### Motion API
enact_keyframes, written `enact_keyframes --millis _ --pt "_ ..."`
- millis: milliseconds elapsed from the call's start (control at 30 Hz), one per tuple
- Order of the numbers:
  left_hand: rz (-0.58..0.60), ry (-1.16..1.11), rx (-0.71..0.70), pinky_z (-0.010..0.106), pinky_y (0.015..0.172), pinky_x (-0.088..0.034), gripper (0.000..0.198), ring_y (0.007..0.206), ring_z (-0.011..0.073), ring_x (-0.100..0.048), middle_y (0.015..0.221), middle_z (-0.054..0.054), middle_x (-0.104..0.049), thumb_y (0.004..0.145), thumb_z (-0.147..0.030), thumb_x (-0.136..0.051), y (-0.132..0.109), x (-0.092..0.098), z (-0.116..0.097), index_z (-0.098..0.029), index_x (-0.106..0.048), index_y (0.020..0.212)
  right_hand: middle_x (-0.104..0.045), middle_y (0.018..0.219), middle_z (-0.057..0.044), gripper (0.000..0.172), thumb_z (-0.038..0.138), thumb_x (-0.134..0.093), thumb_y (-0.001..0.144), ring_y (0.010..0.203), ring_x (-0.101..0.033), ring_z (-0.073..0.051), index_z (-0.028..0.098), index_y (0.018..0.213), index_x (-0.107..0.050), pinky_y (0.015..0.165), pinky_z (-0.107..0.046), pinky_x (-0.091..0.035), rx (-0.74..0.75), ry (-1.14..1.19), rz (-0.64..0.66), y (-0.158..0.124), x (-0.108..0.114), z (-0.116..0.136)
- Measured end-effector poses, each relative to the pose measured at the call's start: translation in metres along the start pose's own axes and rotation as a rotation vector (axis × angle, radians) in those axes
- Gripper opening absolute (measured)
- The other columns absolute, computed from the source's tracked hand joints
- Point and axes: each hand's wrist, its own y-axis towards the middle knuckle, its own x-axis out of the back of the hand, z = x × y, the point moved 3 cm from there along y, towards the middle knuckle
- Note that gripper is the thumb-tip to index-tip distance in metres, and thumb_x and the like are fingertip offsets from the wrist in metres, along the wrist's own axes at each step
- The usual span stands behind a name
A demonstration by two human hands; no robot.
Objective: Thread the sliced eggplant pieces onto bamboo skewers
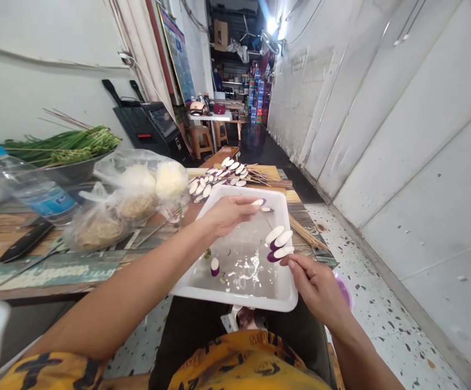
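Note:
My left hand is over the far part of a white tub of water, its fingers closed on an eggplant slice. Another slice lies just beside it. Near the tub's right edge, my right hand pinches the near end of a skewer, mostly hidden by the fingers, that bears several white, purple-edged eggplant slices. A short eggplant piece floats in the tub's left part. Beyond the tub lies a pile of skewered eggplant slices.
Bare skewers lie right of the tub. On the table's left are bagged foods, a black-handled knife, a water bottle and a bowl of greens. A white wall stands at right.

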Motion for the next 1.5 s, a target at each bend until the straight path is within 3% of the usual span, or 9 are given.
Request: enact_keyframes --millis 67,200,400,667,933,1200,1300,1400,1500 --pt "0.022 0.008 0.028 0.017 0.062 -0.048 0.015 0.067 0.0061 -0.059 0.082 0.007 -0.069 0.069 -0.005 -0.072 -0.001 0.0 0.001 -0.009 -0.072 0.083 -0.069 0.082 -0.002 0.025 0.029 -0.042 0.092 0.071 -0.062 -0.015 0.02 0.091 -0.065 0.062 -0.023 -0.045 0.001 -0.005 -0.002 0.0 0.0 -0.001" --pt "0.079 -0.075 0.068 0.02 0.076 -0.053 0.009 0.079 0.0103 -0.064 0.088 0.009 -0.07 0.074 -0.006 -0.068 -0.004 -0.006 0.0 -0.009 -0.073 0.081 -0.07 0.085 -0.003 0.025 0.03 -0.042 0.092 0.075 -0.063 -0.016 0.02 0.092 -0.065 0.065 -0.024 -0.046 -0.007 -0.024 -0.041 0.0 0.001 -0.005" --pt "0.006 -0.139 0.023 0.02 0.081 -0.055 0.008 0.083 0.0126 -0.066 0.094 0.011 -0.07 0.076 -0.004 -0.065 -0.001 -0.003 0.001 -0.006 -0.072 0.078 -0.069 0.081 -0.003 0.025 0.03 -0.043 0.092 0.07 -0.061 -0.016 0.019 0.091 -0.065 0.061 -0.024 -0.045 -0.016 -0.032 -0.042 -0.002 0.002 -0.003" --pt "-0.032 -0.136 0.043 0.015 0.069 -0.056 0.005 0.072 0.0092 -0.065 0.083 0.01 -0.07 0.074 -0.003 -0.067 0.002 0.0 0.002 -0.006 -0.071 0.076 -0.069 0.082 -0.003 0.024 0.03 -0.043 0.092 0.071 -0.062 -0.016 0.02 0.092 -0.065 0.062 -0.024 -0.045 -0.014 -0.017 -0.03 -0.002 0.002 -0.004" --pt "-0.043 -0.144 0.049 0.015 0.067 -0.053 0.006 0.072 0.0085 -0.063 0.082 0.01 -0.069 0.075 -0.003 -0.065 0.002 0.0 0.001 -0.005 -0.071 0.077 -0.07 0.084 -0.003 0.025 0.029 -0.043 0.092 0.073 -0.062 -0.016 0.019 0.093 -0.067 0.062 -0.023 -0.045 -0.02 -0.005 -0.025 -0.003 0.001 -0.005" --pt "-0.085 -0.045 -0.004 0.014 0.047 -0.037 0.014 0.055 0.0026 -0.051 0.072 0.004 -0.064 0.066 -0.001 -0.07 0.008 0.009 0.003 -0.007 -0.067 0.079 -0.07 0.088 -0.003 0.025 0.03 -0.044 0.092 0.076 -0.063 -0.016 0.02 0.095 -0.067 0.065 -0.023 -0.045 -0.034 0.001 -0.016 -0.005 0.0 -0.005" --pt "-0.088 0.025 0.007 0.018 0.057 -0.044 0.02 0.063 0.0064 -0.058 0.076 0.005 -0.065 0.067 -0.004 -0.069 0.004 0.009 0.002 -0.009 -0.064 0.085 -0.071 0.088 -0.003 0.025 0.031 -0.045 0.092 0.077 -0.063 -0.017 0.019 0.095 -0.067 0.065 -0.023 -0.045 -0.045 0.007 -0.021 -0.006 0.0 -0.006" --pt "0.014 0.089 0.012 0.031 0.074 -0.05 0.025 0.078 0.0148 -0.064 0.082 0.007 -0.067 0.064 -0.009 -0.073 -0.001 0.003 0.002 -0.011 -0.062 0.086 -0.07 0.084 -0.002 0.025 0.031 -0.044 0.092 0.074 -0.062 -0.016 0.019 0.093 -0.066 0.063 -0.022 -0.044 -0.053 0.012 -0.018 -0.006 0.0 -0.006" --pt "0.077 0.091 0.012 0.037 0.078 -0.05 0.025 0.078 0.0174 -0.065 0.08 0.007 -0.066 0.062 -0.007 -0.072 -0.002 0.0 0.003 -0.011 -0.06 0.083 -0.07 0.085 -0.002 0.025 0.03 -0.044 0.092 0.074 -0.062 -0.015 0.019 0.094 -0.066 0.063 -0.022 -0.044 -0.055 0.011 -0.02 -0.006 0.0 -0.006"
